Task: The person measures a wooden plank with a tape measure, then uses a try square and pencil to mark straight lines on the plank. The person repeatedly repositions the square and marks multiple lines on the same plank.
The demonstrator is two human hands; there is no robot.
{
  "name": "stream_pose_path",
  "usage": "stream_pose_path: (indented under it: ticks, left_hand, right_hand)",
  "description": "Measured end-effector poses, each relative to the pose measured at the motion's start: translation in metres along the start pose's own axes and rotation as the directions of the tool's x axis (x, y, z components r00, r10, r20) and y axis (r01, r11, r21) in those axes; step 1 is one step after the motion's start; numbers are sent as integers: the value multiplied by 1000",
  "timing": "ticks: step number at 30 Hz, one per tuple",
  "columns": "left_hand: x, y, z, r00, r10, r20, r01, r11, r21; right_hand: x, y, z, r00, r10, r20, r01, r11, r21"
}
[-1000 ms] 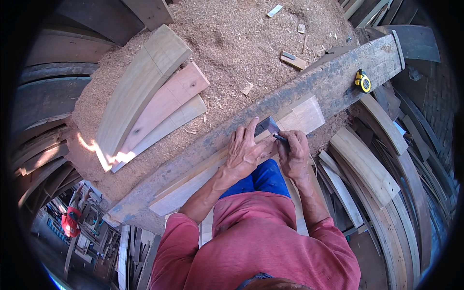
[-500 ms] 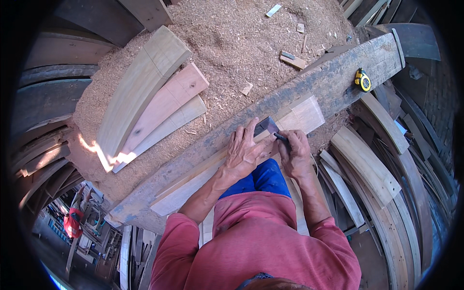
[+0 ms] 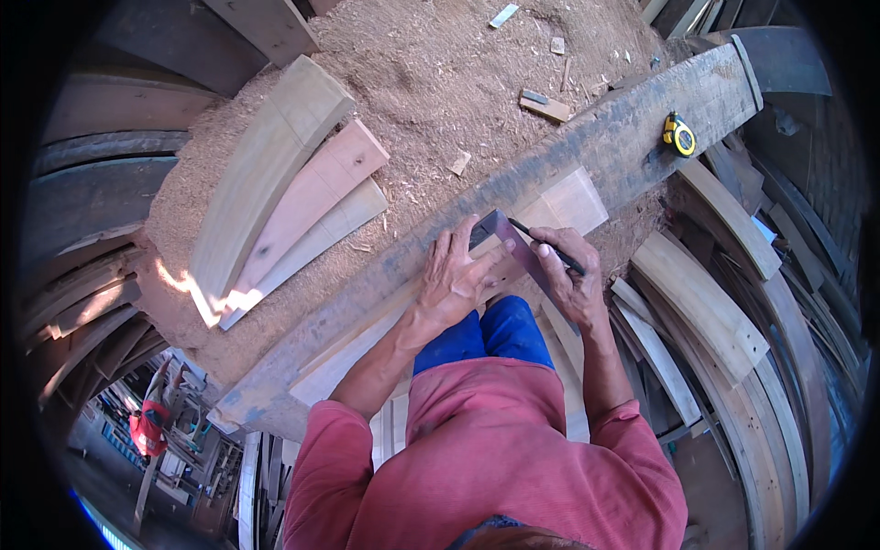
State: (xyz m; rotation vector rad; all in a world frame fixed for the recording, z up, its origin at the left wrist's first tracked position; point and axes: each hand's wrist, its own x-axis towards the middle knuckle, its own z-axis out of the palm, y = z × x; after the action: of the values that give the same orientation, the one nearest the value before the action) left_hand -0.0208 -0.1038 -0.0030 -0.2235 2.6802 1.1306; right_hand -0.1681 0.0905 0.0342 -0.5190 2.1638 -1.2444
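Note:
A light wooden board [image 3: 576, 201] lies along a thick, worn beam bench [image 3: 632, 136] in front of me. My left hand [image 3: 456, 280] is closed on a try square near the board's right part, thumb and fingers around its dark stock. The try square's metal blade [image 3: 524, 249] slants across the board toward my right hand. In my right hand [image 3: 573, 273] is a dark pencil [image 3: 521, 226], its tip pointing up and left beside the blade's upper end. Whether the tip touches wood I cannot tell.
A yellow tape measure [image 3: 679, 136] rests on the bench's right part. Beyond it, sawdust [image 3: 412, 110] surrounds several cut boards [image 3: 316, 197] and a small wooden block [image 3: 545, 106]. Planks [image 3: 701, 302] are stacked at right. A person in red [image 3: 148, 427] is far left.
My right hand has shifted slightly right and turned, bringing the pencil beside the blade's upper end. More of the square's blade now shows. The left hand still grips the square.

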Motion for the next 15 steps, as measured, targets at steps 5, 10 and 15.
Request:
stream_pose_path:
  ticks: [5,10,15]
  left_hand:
    - [0,-1,-1,1000,23,-13,-23,1000,-14]
    - [1,2,-2,1000,-17,25,17,1000,3]
    - [0,3,-3,999,-27,38,26,1000,14]
  right_hand:
    - [-21,3,-29,998,-21,65,26,997,-72]
    - [-39,10,-52,985,48,166,-11,976,-217]
    - [-47,10,-41,994,105,1,-105,994,-22]
